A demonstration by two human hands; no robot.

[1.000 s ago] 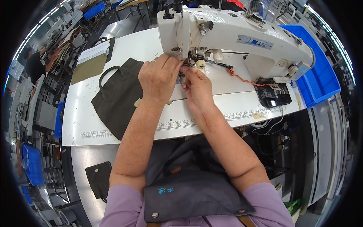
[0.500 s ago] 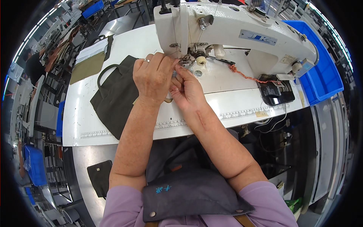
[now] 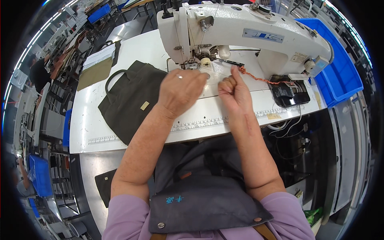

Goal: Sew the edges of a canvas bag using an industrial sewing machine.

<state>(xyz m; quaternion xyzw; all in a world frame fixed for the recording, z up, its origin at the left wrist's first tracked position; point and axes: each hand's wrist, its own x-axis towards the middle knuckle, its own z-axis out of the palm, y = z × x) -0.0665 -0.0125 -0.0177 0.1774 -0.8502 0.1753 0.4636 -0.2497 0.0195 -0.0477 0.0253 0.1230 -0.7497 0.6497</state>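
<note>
A white sewing machine (image 3: 276,52) stands on the white table. My left hand (image 3: 182,90), a ring on one finger, is closed just below the presser foot; whatever it grips is hidden. My right hand (image 3: 236,92) pinches at a fine thread to its right, below the cream round knob (image 3: 206,62). The thread runs faintly from the needle area toward that hand. A dark olive bag (image 3: 126,100) with a handle and small tag lies left of my hands. A black tool (image 3: 236,63) with an orange braided cord lies behind my right hand.
Olive and white pieces (image 3: 94,74) lie at the table's back left. A black device (image 3: 288,96) with cables sits at right, beside a blue bin (image 3: 338,88). A ruler strip (image 3: 204,126) runs along the front edge. Other people (image 3: 36,72) and benches are at far left.
My hands have come down from the needle area and apart, the right one moving rightward, the left slightly right and down, uncovering the presser foot.
</note>
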